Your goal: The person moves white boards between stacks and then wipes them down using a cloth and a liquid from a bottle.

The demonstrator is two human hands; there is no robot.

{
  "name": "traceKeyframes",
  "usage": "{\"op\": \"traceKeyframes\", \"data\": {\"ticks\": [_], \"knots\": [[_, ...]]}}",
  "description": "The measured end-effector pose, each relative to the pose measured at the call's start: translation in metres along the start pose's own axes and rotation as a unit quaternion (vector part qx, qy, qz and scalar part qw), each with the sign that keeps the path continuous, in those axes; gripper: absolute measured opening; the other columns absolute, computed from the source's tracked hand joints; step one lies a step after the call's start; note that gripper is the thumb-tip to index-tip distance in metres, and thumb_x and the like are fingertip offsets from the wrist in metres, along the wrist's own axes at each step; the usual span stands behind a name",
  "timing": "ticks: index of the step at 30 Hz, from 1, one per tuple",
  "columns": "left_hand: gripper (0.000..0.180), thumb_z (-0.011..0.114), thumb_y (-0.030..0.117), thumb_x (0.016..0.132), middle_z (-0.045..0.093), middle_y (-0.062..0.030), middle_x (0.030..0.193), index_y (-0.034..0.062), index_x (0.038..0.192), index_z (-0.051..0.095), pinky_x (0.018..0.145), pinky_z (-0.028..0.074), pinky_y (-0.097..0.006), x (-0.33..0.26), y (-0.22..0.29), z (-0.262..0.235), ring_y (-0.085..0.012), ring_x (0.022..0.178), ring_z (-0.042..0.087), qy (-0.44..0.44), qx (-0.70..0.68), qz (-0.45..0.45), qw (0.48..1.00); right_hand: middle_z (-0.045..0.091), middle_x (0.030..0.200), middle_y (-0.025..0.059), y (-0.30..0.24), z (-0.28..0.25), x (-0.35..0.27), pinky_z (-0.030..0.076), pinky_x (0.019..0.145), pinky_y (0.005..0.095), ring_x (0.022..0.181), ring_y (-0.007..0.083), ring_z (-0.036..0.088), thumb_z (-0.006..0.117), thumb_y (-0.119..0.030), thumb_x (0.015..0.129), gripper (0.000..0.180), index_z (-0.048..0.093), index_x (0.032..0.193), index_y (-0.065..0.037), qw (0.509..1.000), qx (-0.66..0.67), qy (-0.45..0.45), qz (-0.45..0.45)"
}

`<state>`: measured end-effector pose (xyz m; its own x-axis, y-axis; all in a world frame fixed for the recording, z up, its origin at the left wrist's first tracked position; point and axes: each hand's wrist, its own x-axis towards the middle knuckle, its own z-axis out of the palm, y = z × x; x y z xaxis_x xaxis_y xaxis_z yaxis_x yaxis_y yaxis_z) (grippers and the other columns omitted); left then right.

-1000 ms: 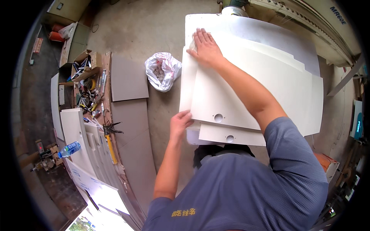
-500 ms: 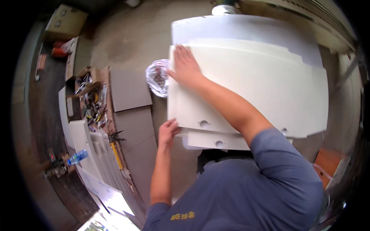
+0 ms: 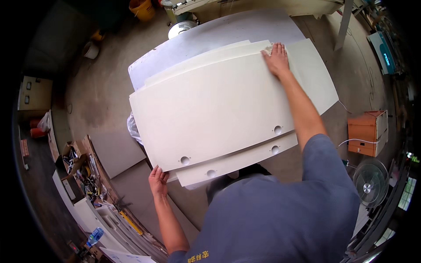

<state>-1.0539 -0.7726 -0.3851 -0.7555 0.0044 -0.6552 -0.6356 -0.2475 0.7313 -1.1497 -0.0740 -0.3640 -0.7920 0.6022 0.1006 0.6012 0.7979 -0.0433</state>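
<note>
A large off-white panel [image 3: 210,109] with two round holes along its near edge lies on top of a stack. A second white panel [image 3: 245,158], also with two holes, juts out from under it toward me. My left hand [image 3: 158,182] grips the top panel's near left corner, fingertips on its upper face and thumb at the edge. At the far right edge, my right hand [image 3: 277,60] lies with fingers stretched out on the panel's border. What that palm covers is hidden.
Under the stack is a pale grey-white table surface [image 3: 210,33]. To the left stand a clear plastic bag [image 3: 133,127], grey boards [image 3: 115,147] and a tool-filled box [image 3: 90,179]. At right are an orange-brown cabinet [image 3: 362,133] and a fan [image 3: 370,182].
My right hand has shifted from the panel's left end to its far right edge. My left hand stays at the near left corner. The view has turned to the right.
</note>
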Motion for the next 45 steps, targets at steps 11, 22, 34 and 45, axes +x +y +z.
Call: {"op": "traceKeyframes", "data": {"ticks": [11, 22, 34, 45], "knots": [[0.037, 0.062, 0.016, 0.100, 0.067, -0.0083, 0.118, 0.0005, 0.133, 0.056, 0.090, 0.058, -0.034, 0.002, 0.002, 0.003, -0.0200, 0.106, 0.067, -0.029, 0.009, 0.002, 1.000, 0.019, 0.164, 0.0233, -0.043, -0.006, -0.026, 0.012, 0.126, 0.0404, 0.153, 0.0326, 0.017, 0.038, -0.062, 0.099, 0.092, 0.018, 0.155, 0.008, 0.998, -0.008, -0.011, -0.053], [0.042, 0.062, 0.018, 0.099, 0.067, -0.0077, 0.118, 0.0022, 0.137, 0.053, 0.094, 0.054, -0.033, -0.002, 0.017, 0.007, -0.0184, 0.108, 0.065, -0.045, 0.086, 0.025, 0.995, 0.024, 0.161, 0.0246, 0.097, -0.066, -0.290, 0.027, 0.121, 0.0414, 0.149, 0.0377, 0.025, 0.057, -0.039, 0.096, 0.083, 0.018, 0.156, 0.004, 0.987, 0.123, -0.077, -0.063], [0.061, 0.059, 0.012, 0.099, 0.070, -0.0076, 0.099, 0.0047, 0.155, 0.037, 0.074, 0.048, -0.024, -0.075, 0.049, 0.052, -0.0093, 0.082, 0.060, -0.061, 0.422, 0.181, 0.886, 0.066, 0.122, 0.0072, 0.174, -0.087, -0.246, 0.047, 0.092, 0.0276, 0.104, 0.0137, 0.061, 0.053, -0.018, 0.099, 0.047, 0.052, 0.145, -0.008, 0.840, 0.518, -0.149, 0.058], [0.028, 0.060, 0.017, 0.102, 0.066, -0.0088, 0.114, -0.0023, 0.122, 0.058, 0.091, 0.046, -0.028, -0.002, 0.212, 0.082, -0.0153, 0.102, 0.061, -0.076, 0.298, 0.475, 0.825, 0.059, 0.084, -0.0032, 0.112, -0.231, -0.132, 0.040, 0.054, 0.0216, 0.063, 0.0065, 0.052, 0.055, -0.055, 0.099, 0.045, 0.063, 0.112, -0.013, 0.677, 0.732, -0.071, 0.010]]}}
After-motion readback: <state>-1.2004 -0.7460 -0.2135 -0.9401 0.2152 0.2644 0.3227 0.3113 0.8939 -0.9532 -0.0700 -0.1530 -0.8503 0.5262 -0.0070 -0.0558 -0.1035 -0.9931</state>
